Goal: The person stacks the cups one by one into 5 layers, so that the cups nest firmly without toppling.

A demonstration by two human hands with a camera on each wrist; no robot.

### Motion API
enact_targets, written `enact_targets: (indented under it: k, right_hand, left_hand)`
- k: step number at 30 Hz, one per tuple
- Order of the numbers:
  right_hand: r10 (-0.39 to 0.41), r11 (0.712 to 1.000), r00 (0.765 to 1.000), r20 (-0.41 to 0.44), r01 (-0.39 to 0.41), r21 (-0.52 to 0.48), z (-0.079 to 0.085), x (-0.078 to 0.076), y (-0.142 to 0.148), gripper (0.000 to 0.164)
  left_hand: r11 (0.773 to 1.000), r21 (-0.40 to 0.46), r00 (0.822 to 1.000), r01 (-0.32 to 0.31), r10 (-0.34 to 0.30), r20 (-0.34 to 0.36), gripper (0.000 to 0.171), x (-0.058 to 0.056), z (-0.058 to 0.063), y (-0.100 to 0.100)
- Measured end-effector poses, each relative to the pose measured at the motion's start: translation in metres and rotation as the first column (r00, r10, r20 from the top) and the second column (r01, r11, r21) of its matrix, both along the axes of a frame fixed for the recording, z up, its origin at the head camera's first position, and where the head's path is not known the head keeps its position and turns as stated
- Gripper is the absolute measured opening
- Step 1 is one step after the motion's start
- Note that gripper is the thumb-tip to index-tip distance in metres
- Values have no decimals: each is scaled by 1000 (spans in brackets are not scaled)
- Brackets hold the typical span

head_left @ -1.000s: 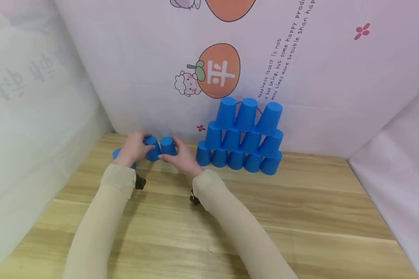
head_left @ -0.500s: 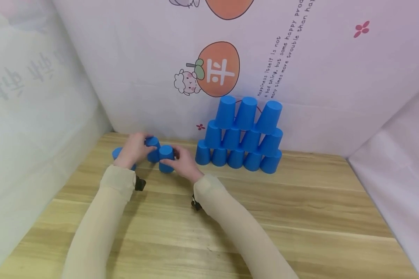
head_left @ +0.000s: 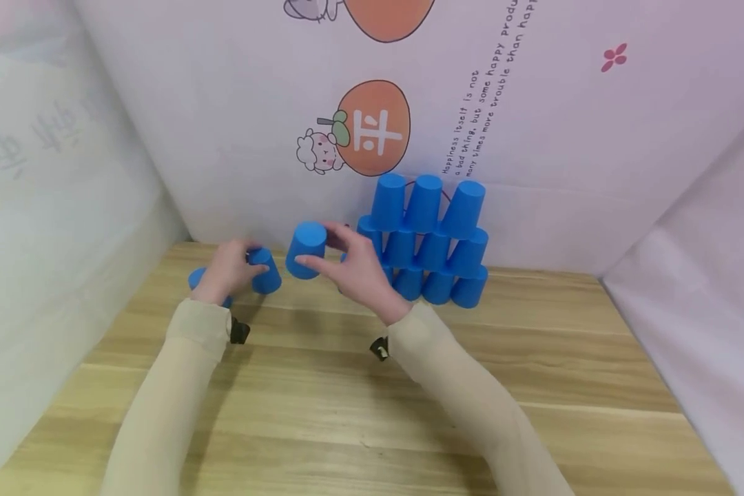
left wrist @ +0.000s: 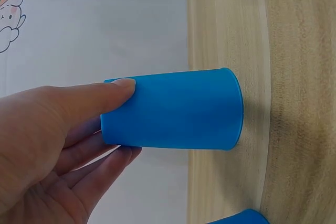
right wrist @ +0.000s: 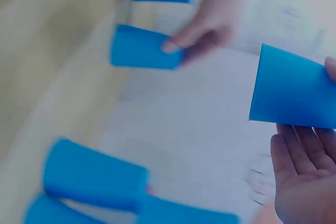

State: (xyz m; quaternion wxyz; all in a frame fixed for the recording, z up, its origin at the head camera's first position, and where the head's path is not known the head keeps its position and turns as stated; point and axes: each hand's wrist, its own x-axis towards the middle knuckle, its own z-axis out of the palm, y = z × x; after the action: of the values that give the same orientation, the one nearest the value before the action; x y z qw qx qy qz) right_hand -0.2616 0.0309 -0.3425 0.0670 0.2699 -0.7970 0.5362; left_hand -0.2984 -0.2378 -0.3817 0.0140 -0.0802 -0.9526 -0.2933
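Note:
Upside down and raised above the table, a blue cup (head_left: 306,255) is held between the thumb and fingers of my right hand (head_left: 362,272). In the right wrist view this cup (right wrist: 291,90) appears at the right edge. My left hand (head_left: 225,270) pinches a second inverted blue cup (left wrist: 173,111) near its closed end; in the head view that cup (head_left: 265,273) looks to be at table level. A third blue cup (head_left: 196,277) is partly hidden behind the left hand. Right of my right hand rises a three-row stack of inverted blue cups (head_left: 434,249), its lower left partly covered by that hand.
The wooden table (head_left: 322,399) extends in front of the cups toward me. Behind it hangs a printed white cloth (head_left: 235,138), close to the stack. Cloth also closes off the left side (head_left: 49,227) and the right side (head_left: 707,275).
My right hand has lifted its cup off the table, up and slightly right, away from the left hand's cup. The left hand keeps its hold in nearly the same place. The head view has shifted slightly.

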Motion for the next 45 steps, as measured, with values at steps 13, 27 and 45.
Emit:
enact_targets:
  k: [13,27,45]
  right_hand:
    - [-162,982,967,-197,137,-132,81,7,81,54]
    - [-350,930,913,-211,311,-195,120,-21,146,53]
    - [-456,890,888,-56,456,-10,126,-57,174,61]
  left_hand:
    - [1000,8,1000,-2,2,7,50,3,0,2]
    - [1000,17,1000,-9,9,2,48,5,0,3]
    - [1000,9,1000,-25,25,2,49,3,-4,2]
